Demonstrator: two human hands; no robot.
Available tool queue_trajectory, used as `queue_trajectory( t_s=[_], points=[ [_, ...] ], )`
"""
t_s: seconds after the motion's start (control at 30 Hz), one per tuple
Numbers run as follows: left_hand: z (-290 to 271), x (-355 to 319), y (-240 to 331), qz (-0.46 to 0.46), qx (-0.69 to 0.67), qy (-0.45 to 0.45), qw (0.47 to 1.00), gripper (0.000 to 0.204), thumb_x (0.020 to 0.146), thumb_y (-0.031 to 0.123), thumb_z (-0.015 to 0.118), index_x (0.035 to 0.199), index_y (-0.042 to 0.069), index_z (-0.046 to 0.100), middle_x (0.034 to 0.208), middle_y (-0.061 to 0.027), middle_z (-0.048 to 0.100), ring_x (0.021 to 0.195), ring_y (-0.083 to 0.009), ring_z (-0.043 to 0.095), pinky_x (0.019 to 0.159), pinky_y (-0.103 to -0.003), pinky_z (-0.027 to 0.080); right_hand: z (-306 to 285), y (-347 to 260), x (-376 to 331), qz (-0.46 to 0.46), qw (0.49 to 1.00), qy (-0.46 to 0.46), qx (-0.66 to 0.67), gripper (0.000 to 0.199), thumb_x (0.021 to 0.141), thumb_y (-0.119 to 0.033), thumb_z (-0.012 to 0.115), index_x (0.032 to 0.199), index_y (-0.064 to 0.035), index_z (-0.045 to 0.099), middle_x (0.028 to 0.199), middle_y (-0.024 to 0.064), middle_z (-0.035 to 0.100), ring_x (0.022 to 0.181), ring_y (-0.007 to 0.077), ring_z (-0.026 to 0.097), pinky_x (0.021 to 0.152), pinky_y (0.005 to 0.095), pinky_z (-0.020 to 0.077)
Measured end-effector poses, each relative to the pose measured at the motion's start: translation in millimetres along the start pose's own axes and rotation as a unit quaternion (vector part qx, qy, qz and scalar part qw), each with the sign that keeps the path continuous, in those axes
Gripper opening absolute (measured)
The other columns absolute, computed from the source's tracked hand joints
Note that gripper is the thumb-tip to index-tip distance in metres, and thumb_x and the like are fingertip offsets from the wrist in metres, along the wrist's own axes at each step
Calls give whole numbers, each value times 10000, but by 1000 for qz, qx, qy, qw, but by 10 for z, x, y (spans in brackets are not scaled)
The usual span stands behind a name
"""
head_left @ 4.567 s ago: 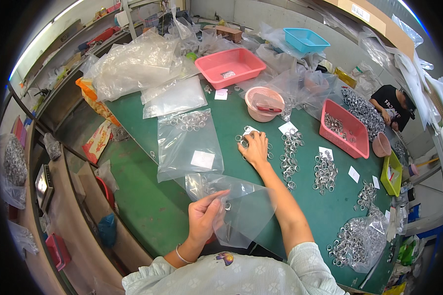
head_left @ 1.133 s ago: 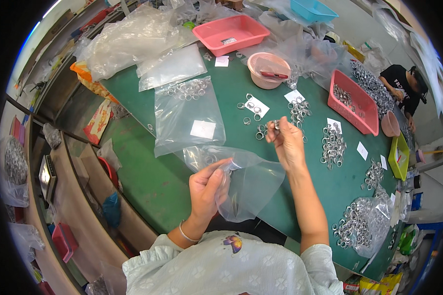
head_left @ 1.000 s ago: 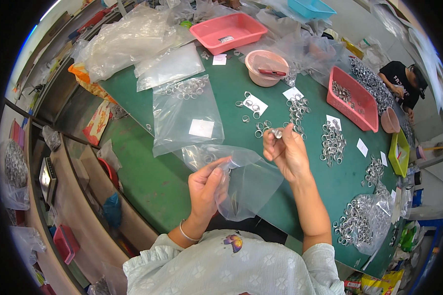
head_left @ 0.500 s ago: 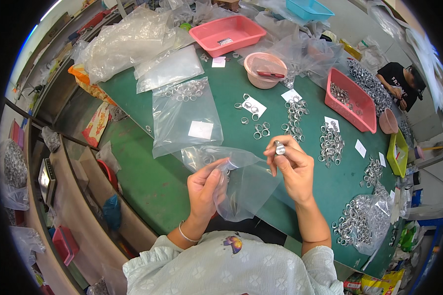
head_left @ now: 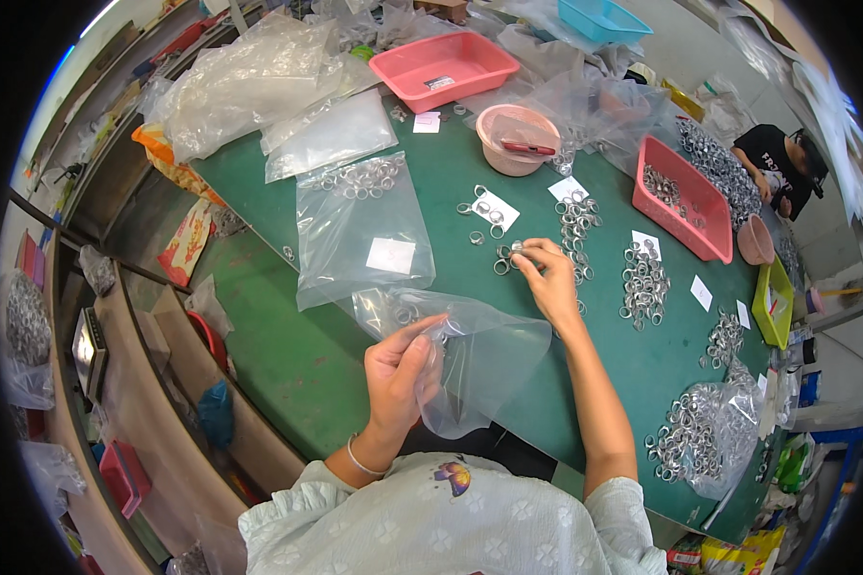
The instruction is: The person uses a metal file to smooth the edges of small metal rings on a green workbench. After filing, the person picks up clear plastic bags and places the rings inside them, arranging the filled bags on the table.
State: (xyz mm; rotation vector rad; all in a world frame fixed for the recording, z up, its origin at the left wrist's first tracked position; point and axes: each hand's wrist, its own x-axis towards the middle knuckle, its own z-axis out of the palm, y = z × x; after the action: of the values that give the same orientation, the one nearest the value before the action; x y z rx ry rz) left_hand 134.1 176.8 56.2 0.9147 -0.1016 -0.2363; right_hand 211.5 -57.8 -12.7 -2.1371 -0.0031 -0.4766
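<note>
Closed at the near edge of the table, my left hand (head_left: 395, 372) grips a clear plastic bag (head_left: 497, 335) with a few silver rings (head_left: 405, 313) showing through it. My right hand (head_left: 550, 280) reaches farther out, thumb and fingertips pinched on a silver ring (head_left: 518, 247). Right beside those fingertips lie loose rings (head_left: 501, 266) of a small cluster. A little farther off, more rings rest on and around a white paper slip (head_left: 501, 209). Left of centre, another clear bag (head_left: 340, 240) lies flat, with rings at its far end and a white slip on it.
Ring piles (head_left: 645, 287) with paper slips spread over the right of the green table (head_left: 297, 383). A pink tray (head_left: 443, 69), a pink bowl (head_left: 499, 153) and a red basket (head_left: 681, 206) stand beyond. Far right, a person (head_left: 781, 172) handles something. Shelves (head_left: 134, 383) line the left.
My right hand has moved away from near the bag, forward and slightly left, from holding up a ring to the small ring cluster. My left hand keeps its hold on the bag.
</note>
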Motion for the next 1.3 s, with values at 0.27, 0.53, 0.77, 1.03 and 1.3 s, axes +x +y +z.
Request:
queue_trajectory(
  t_s=[0.27,0.53,0.77,1.03,1.3],
  points=[
    [-49,-10,32,-4,-4,-1,1000,280,917,108,490,1142,-43,559,568,64,353,443,-11,261,368,-169,190,446,501,77,-37,994,3,-100,624,704,-272,740,1183,22,469,1273,225,422,1188,374,398,981,411,343],
    [-45,9,15,-9,-8,-13,1000,287,923,113,487,1158,-39,555,574,63,363,450,-13,265,376,-179,196,657,391,273,-97,969,-20,-225,689,686,-370,740,1207,3,485,1258,154,434,1197,336,377,1009,406,309],
    [-28,21,13,-5,-11,-8,1000,273,917,97,480,1141,-34,562,550,65,330,432,-16,257,355,-170,201,680,388,261,-162,967,-31,-195,341,708,-219,720,939,-16,574,938,92,517,925,275,489,802,375,400],
    [-37,18,-3,-7,-14,-9,1000,286,925,106,478,1157,-44,551,562,62,362,440,-15,266,373,-178,201,738,357,256,-191,946,-60,-255,274,789,-201,631,1000,-55,532,863,75,556,806,261,564,664,394,461],
    [2,9,20,4,-4,9,1000,273,911,88,480,1136,-46,555,549,69,328,427,-11,261,347,-163,200,750,476,287,-165,969,-1,-181,306,851,-184,581,1107,-41,490,760,52,582,583,242,587,520,364,463]
  ],
)
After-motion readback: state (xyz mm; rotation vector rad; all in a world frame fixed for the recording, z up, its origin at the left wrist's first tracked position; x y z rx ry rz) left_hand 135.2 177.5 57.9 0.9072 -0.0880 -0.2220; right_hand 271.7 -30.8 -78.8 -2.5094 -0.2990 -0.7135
